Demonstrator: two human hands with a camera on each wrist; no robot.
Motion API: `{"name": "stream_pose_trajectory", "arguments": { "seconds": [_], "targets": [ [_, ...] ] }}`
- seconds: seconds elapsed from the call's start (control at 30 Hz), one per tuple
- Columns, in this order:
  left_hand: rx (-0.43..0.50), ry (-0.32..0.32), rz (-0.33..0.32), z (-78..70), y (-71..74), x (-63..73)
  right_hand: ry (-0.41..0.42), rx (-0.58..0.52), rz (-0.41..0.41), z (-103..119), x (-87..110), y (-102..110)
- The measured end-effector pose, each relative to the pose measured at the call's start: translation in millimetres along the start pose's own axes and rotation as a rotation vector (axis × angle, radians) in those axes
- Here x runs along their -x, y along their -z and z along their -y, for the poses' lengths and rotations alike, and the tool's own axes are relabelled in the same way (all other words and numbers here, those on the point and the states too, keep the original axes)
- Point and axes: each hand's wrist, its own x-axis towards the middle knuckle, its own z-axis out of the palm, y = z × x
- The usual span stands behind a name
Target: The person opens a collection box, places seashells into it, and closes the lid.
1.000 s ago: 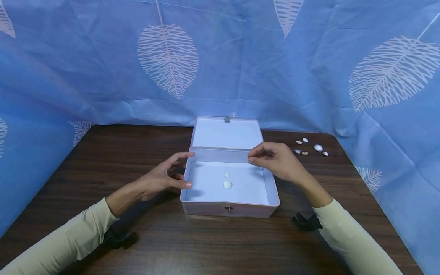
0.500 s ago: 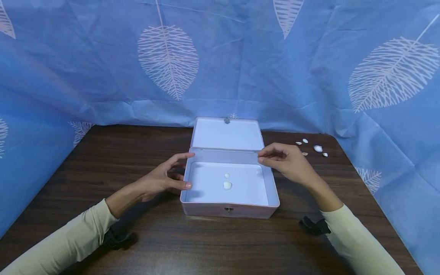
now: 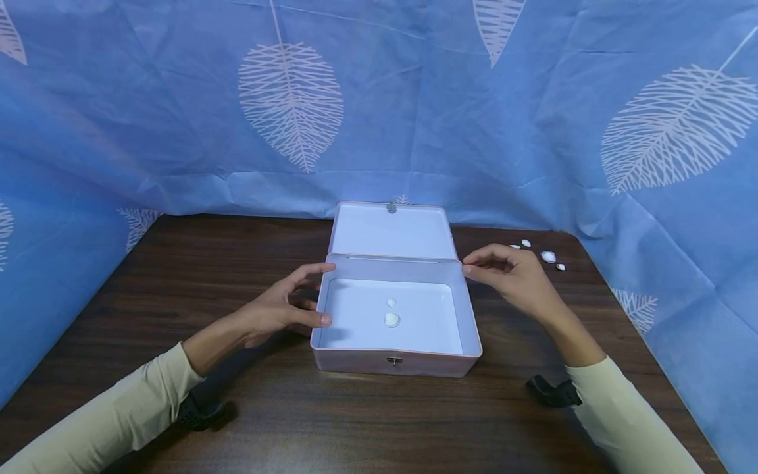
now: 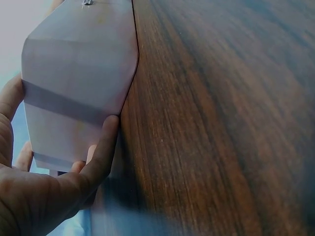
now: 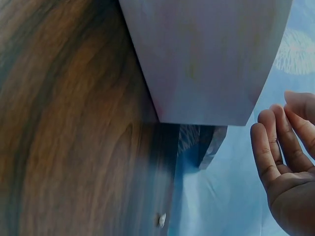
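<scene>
A pale metal box (image 3: 355, 361) with a small front clasp stands on the table, its lid (image 3: 391, 230) tipped back. Two white seashells, one larger (image 3: 391, 320) and one small (image 3: 391, 303), lie on its floor. My left hand (image 3: 278, 306) holds the box's left side, thumb and index finger at the rim. In the left wrist view, fingers (image 4: 106, 142) spread across the outer side wall. My right hand (image 3: 521, 276) is at the back right corner of the box, fingers loosely bent. Nothing shows between its fingertips in the right wrist view.
Several loose seashells (image 3: 548, 257) lie on the dark wooden table (image 3: 379, 421) at the back right, partly hidden behind the right hand. A blue leaf-patterned cloth (image 3: 414, 118) hangs behind the table and along its sides.
My right hand has moved right, from over the box's inside to its back right corner, covering some of the loose seashells. My left hand and the box have stayed in place.
</scene>
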Motion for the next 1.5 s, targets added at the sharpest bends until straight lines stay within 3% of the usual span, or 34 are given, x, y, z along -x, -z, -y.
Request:
{"name": "stream_pose_trajectory", "arguments": {
  "seconds": [0.93,1.5],
  "targets": [
    [0.014,-0.008,0.019,-0.1,1.0,0.9,-0.134,0.122,-0.096,-51,14.4,45],
    [0.004,-0.011,0.026,0.7,2.1,1.6,-0.231,0.138,-0.089,-80,13.1,71]
  ]
}}
